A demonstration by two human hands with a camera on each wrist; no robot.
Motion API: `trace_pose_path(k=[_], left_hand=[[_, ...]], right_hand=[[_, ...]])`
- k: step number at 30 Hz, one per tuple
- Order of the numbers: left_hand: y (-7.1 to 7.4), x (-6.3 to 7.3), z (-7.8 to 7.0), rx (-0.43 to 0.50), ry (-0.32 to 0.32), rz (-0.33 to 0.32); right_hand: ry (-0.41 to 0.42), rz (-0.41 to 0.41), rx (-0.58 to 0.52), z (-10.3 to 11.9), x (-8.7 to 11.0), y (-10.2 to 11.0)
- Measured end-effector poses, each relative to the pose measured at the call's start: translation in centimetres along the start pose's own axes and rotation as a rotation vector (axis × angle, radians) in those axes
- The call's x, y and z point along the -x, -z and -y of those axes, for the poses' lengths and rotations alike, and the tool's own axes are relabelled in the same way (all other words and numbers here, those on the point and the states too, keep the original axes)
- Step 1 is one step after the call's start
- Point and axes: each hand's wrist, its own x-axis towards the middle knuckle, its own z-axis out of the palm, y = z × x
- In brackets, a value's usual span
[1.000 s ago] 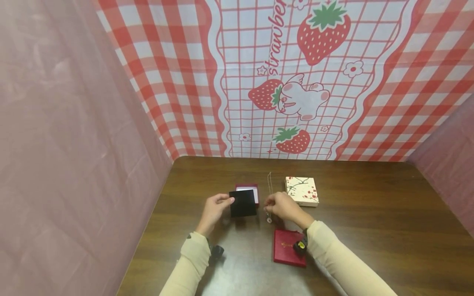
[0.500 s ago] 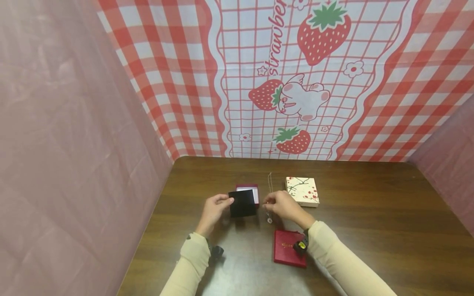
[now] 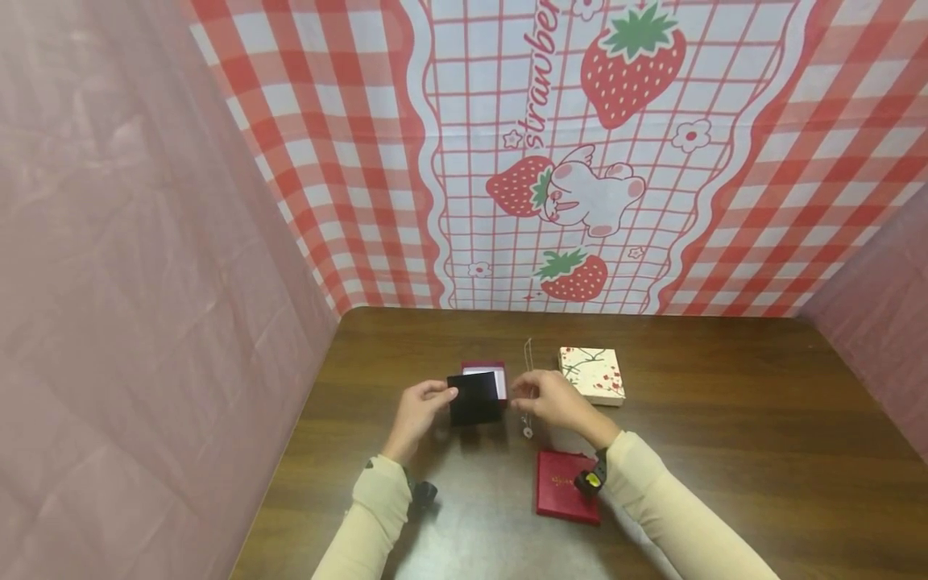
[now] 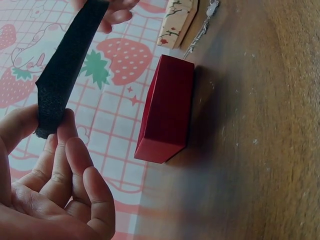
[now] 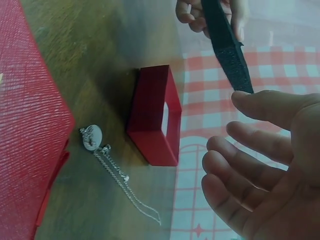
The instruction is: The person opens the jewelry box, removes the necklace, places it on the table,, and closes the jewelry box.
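Note:
My left hand (image 3: 419, 412) pinches a square black box insert pad (image 3: 474, 399) by its left edge, thumb on top. The pad is raised and covers part of a small red box (image 4: 169, 107), whose white inside shows in the head view. My right hand (image 3: 557, 399) is at the pad's right side, fingers loosely bent and spread. In the right wrist view its thumb tip (image 5: 244, 101) meets the pad's edge; whether it touches, I cannot tell. Under that hand a silver necklace (image 5: 112, 167) with a round pendant (image 5: 92, 137) lies stretched out on the table.
A red lid (image 3: 565, 485) with gold lettering lies near my right wrist. Behind my right hand stands a cream box (image 3: 590, 374) with a red blossom print. The wooden table (image 3: 725, 443) meets a strawberry-print cloth (image 3: 573, 278) at the back.
My right hand has shifted slightly left towards the pad, and its fingers have parted. The left hand and the pad have hardly moved.

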Motion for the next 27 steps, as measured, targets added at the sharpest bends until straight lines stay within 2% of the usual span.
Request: trace_pose_path(k=[14,20,27], left_hand=[[-0.2,0.2,-0.2,-0.007,-0.011,-0.001],[-0.3,0.1,0.1,-0.01,-0.015,0.0],[-0.4,0.1,0.2,-0.012,-0.015,0.004]], right_hand=[[0.067,-0.019,-0.082,0.7,0.2,0.3],[0.136,0.022,-0.108,0.7,0.0,0.1],[0.168,0.094,-0.125,1.1,0.2,0.0]])
